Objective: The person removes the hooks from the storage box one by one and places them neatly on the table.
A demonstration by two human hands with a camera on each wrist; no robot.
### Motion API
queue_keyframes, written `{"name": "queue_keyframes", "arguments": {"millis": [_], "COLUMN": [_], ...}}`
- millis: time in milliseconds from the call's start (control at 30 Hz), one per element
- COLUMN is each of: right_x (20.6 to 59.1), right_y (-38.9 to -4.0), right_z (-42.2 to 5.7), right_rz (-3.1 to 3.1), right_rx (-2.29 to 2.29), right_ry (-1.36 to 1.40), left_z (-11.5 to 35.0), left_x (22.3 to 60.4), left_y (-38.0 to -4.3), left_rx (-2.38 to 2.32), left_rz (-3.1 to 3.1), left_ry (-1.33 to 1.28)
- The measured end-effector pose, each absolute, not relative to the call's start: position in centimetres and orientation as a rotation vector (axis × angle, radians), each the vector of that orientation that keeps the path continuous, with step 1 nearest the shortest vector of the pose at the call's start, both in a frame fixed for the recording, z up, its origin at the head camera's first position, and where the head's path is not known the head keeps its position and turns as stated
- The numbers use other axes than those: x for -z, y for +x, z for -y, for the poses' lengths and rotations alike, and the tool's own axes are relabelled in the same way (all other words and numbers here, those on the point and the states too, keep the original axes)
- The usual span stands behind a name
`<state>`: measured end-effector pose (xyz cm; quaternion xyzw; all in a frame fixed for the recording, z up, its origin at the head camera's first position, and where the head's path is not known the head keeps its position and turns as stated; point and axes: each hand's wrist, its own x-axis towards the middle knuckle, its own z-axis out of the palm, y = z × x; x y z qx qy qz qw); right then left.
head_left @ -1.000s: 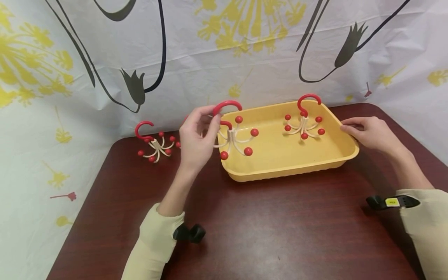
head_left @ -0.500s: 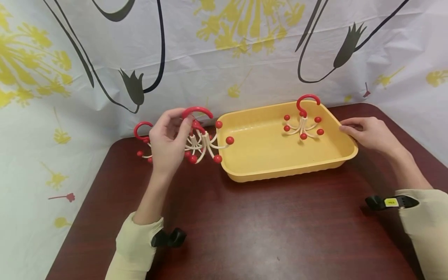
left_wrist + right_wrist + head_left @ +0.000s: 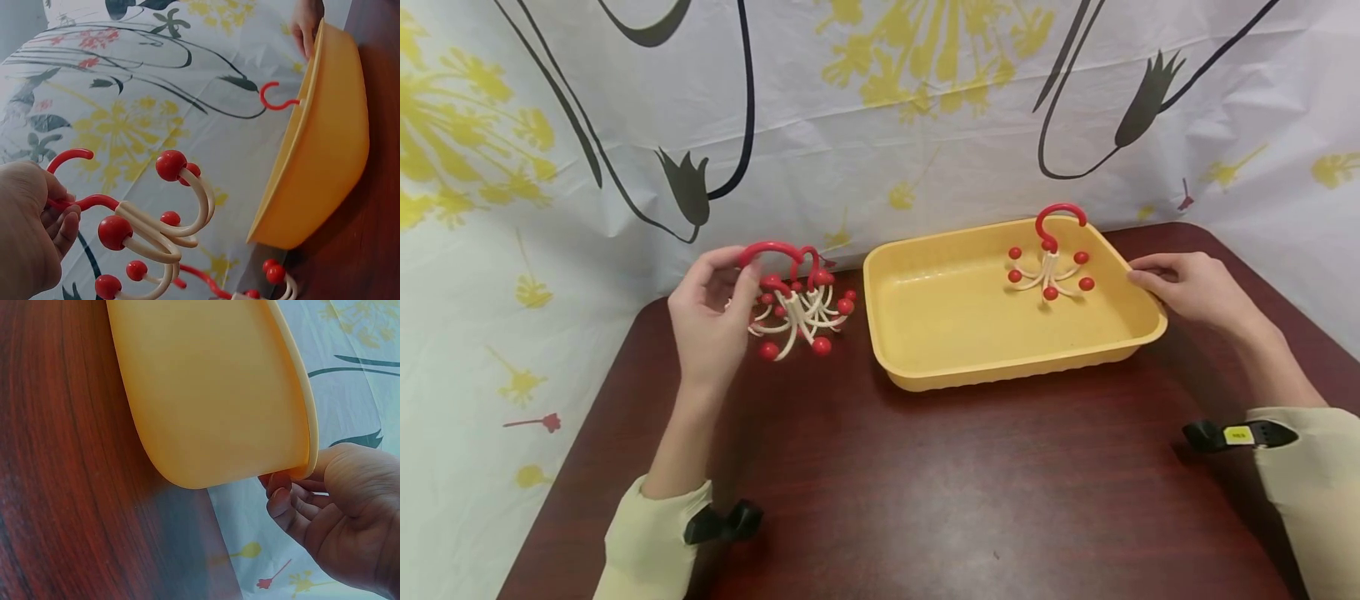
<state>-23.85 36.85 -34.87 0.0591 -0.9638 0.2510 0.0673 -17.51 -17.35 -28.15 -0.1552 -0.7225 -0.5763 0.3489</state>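
My left hand (image 3: 707, 321) pinches the red hook of a hanger (image 3: 793, 308) with curved cream arms tipped by red balls. It hangs above the table's left side, left of the yellow tray (image 3: 1000, 371). The left wrist view shows thumb and fingers on its hook (image 3: 99, 200). A similar hanger (image 3: 846, 307) stands close behind, partly covered. Another behind the left hand is mostly hidden. Inside the tray, at its right end, one more such hanger (image 3: 1049, 265) stands with its hook up. My right hand (image 3: 1206, 292) grips the tray's right rim, fingers below it in the right wrist view.
The dark reddish table (image 3: 970, 483) extends in front of the tray. A white cloth (image 3: 820, 167) with yellow and grey plant prints hangs behind and at the sides. Each sleeve carries a black wrist strap.
My left hand has carried its hanger leftward from the tray's left edge to the other hangers, a little lower. My right hand and the tray have stayed put.
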Motion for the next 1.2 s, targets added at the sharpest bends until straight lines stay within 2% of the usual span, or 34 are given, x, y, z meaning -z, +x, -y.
{"name": "queue_keyframes", "arguments": {"millis": [500, 900, 1200], "right_x": [34.7, 34.8, 34.7], "right_y": [-23.9, -23.9, -23.8], "right_z": [-36.6, -36.5, -36.7], "right_rz": [2.916, 2.927, 2.923], "right_rx": [-0.765, -0.767, -0.76], "right_ry": [0.163, 0.174, 0.164], "left_z": [21.4, 24.2, 26.5], "left_x": [28.5, 29.4, 29.7], "left_y": [-16.6, -15.8, -16.5], "left_rx": [1.67, 1.572, 1.588], "left_rz": [1.761, 1.9, 1.958], "left_ry": [-0.307, -0.155, -0.121]}}
